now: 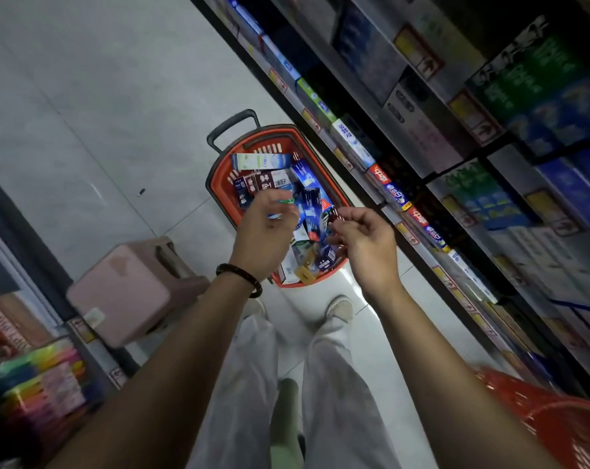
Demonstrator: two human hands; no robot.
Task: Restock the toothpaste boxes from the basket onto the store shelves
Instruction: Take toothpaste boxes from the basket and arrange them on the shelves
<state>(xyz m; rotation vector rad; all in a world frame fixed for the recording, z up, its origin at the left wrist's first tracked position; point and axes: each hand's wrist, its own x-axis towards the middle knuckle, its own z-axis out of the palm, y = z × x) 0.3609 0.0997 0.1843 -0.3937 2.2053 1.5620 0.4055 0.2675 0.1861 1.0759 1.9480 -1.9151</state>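
A red basket (218, 184) with a black pull handle stands on the floor, filled with several toothpaste boxes (269, 179) in blue, white and dark red. Both hands hover over it. My left hand (263, 233), a dark bracelet on its wrist, has curled fingers; a small green and blue bit shows at the fingertips, and I cannot tell if it is held. My right hand (366, 245) hangs loosely curled above the basket's right side and holds nothing that I can see. The store shelves (405, 204) run along the right, lined with toothpaste boxes and price tags.
A pink plastic stool (124, 289) stands on the floor to the left of the basket. A second red basket (557, 421) sits at the bottom right. A low rack with colourful packs (43, 384) is at the lower left. My legs and shoes stand just behind the basket.
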